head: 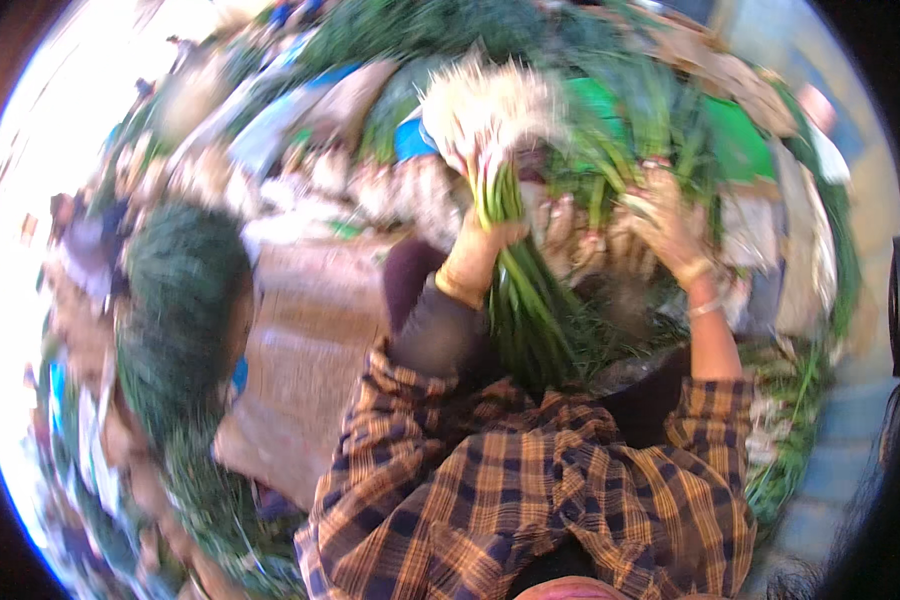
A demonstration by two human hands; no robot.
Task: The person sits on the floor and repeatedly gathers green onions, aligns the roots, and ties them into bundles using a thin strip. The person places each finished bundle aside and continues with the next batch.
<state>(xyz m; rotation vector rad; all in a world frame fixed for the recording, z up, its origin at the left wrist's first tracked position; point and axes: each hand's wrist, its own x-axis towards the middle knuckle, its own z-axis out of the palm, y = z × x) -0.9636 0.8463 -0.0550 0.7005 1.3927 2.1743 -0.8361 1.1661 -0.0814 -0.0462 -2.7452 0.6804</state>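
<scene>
My left hand (487,240) is closed around the green stems of a thick bunch of scallions (510,202). Pale, hairy roots top this bunch, and its dark green leaves hang down towards my lap. To the right, my right hand (664,217) has its fingers closed at the bulb ends of a few loose scallions (615,166), whose leaves point up and away. Motion blur hides the exact finger contact. More scallions (664,120) lie just beyond that hand.
Brown flattened cardboard (315,315) lies to my left, beside a large mound of dark green leaves (184,300). Rows of rooted bunches (420,191) lie ahead, with green sheeting (739,139) among them at the right. Loose scallions (784,420) lie by my right side.
</scene>
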